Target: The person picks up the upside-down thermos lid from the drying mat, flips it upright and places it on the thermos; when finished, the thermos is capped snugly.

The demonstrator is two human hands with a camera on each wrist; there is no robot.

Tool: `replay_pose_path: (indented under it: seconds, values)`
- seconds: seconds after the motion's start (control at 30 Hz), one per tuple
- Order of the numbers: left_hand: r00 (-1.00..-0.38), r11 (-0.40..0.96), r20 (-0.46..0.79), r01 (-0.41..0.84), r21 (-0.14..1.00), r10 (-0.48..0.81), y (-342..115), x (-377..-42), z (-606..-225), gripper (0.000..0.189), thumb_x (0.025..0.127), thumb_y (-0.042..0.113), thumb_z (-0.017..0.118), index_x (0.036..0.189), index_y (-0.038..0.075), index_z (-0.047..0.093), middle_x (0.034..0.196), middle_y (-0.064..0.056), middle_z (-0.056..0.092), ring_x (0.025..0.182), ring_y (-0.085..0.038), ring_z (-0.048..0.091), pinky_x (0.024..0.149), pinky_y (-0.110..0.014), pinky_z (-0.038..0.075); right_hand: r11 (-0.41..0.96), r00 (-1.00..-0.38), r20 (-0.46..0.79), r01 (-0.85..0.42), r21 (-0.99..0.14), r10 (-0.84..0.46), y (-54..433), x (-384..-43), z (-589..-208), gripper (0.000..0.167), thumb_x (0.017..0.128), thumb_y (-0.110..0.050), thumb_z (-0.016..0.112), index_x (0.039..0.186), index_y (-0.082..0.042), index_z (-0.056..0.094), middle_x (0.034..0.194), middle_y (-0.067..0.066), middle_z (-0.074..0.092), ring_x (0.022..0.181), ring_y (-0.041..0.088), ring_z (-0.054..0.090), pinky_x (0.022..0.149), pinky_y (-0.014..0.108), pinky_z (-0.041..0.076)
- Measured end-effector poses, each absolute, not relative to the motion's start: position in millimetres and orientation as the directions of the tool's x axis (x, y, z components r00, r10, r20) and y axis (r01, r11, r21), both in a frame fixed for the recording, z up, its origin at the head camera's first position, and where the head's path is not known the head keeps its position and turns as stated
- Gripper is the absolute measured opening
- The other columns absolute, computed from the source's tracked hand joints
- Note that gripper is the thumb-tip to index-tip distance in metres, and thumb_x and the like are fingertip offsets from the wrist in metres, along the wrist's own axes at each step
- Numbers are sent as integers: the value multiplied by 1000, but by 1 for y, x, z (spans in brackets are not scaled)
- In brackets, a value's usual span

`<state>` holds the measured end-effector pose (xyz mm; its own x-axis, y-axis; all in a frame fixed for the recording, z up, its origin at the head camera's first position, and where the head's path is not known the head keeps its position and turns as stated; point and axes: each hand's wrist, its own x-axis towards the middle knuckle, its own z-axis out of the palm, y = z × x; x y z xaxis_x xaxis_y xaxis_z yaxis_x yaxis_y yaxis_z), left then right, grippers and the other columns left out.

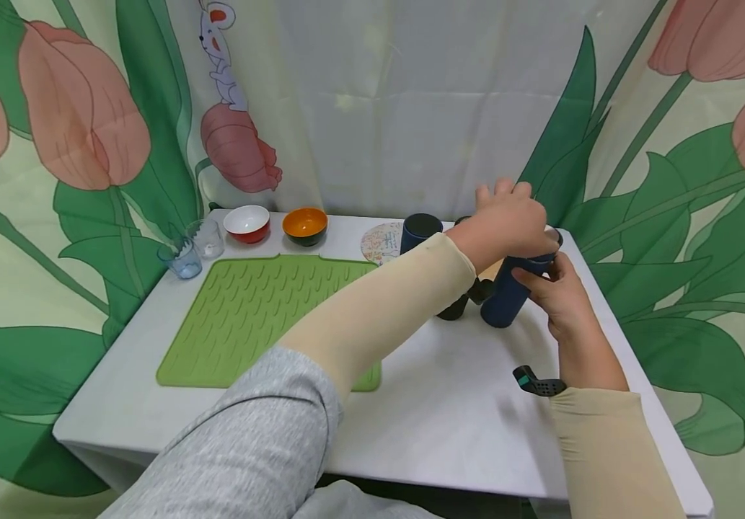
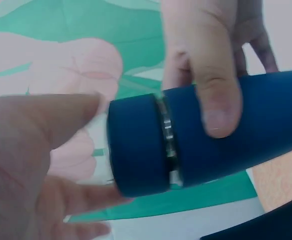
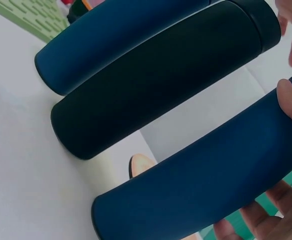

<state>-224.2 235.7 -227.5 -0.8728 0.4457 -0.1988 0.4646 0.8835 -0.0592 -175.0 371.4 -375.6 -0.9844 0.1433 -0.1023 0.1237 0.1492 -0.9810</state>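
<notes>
My right hand (image 1: pixel 560 288) grips a dark blue insulated bottle (image 1: pixel 505 295) near its top, with the thumb along one side in the left wrist view. The bottle leans, its top toward the right. At its upper end my left hand (image 1: pixel 508 220) reaches across from the left, fingers and thumb around the blue bottle lid (image 2: pixel 138 145). A shiny metal ring (image 2: pixel 168 140) shows between lid and body. Beside the held bottle stand a black bottle (image 3: pixel 161 85) and a second blue bottle (image 3: pixel 120 40); my left forearm partly hides both in the head view.
A green drying mat (image 1: pixel 268 317) lies on the white table (image 1: pixel 450 418). Behind it are a red-and-white bowl (image 1: pixel 247 222), an orange-and-dark bowl (image 1: pixel 305 225) and a round patterned mat (image 1: pixel 378 241). Two small glasses (image 1: pixel 184 261) stand at the back left corner. A flower-printed curtain surrounds the table.
</notes>
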Motion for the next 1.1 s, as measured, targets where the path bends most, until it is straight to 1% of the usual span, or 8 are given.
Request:
replay_pose_path:
  seconds: [0.17,0.4,0.53,0.63,0.73,0.9,1.0,1.1]
  values:
    - [-890,892,-141,446,-69,434,235,-222,-231,54,90,90,46,121,50,65,149,14,40,146,-17,22,118,-47,21,140,-986,-88,107,-984,139,372,-175,-377,82,102,-25,73,167,-37,25,171,10,25,146,25,38,126,67,28]
    - [-881,891,-199,449,-67,429,232,-228,-224,45,95,81,51,124,50,64,148,14,37,142,-16,22,117,-45,22,137,-987,-107,123,-983,123,369,-179,-374,86,102,-30,72,169,-28,19,176,15,17,156,35,30,129,65,24]
    - [-866,884,-252,461,-75,431,233,-232,-220,36,98,74,55,125,51,64,148,15,38,139,-16,24,114,-43,25,140,-984,-119,137,-981,131,368,-179,-374,83,102,-31,72,168,-25,21,176,16,18,158,38,27,129,66,23]
    - [-848,873,-301,480,-88,436,236,-232,-219,32,105,62,50,133,53,60,149,16,37,136,-16,25,114,-44,26,139,-983,-121,140,-980,138,369,-177,-374,82,102,-30,72,167,-25,23,175,16,20,157,37,27,128,66,24]
    - [-847,878,-308,473,-69,432,237,-230,-218,38,105,66,43,139,56,56,149,17,36,138,-15,26,117,-45,25,137,-984,-115,134,-981,135,371,-176,-375,82,103,-29,72,168,-28,21,176,14,20,158,36,26,128,67,24]
    - [-889,899,-184,434,-50,419,234,-226,-223,52,89,90,48,117,50,67,148,14,41,143,-16,26,117,-46,24,138,-987,-109,125,-982,120,373,-175,-375,86,103,-28,71,170,-34,17,178,12,16,158,36,26,128,66,24]
    - [-891,895,-140,443,-59,432,234,-225,-227,51,87,90,52,109,46,68,146,13,43,141,-18,26,116,-48,24,141,-986,-117,134,-981,122,373,-175,-375,88,103,-28,71,171,-33,14,178,13,15,158,36,28,129,64,26]
    - [-886,892,-144,450,-43,440,236,-226,-227,46,88,85,59,109,45,68,145,13,42,141,-18,26,118,-49,22,149,-984,-122,142,-979,132,374,-175,-375,87,103,-29,71,171,-27,15,178,13,15,158,37,28,129,63,26]
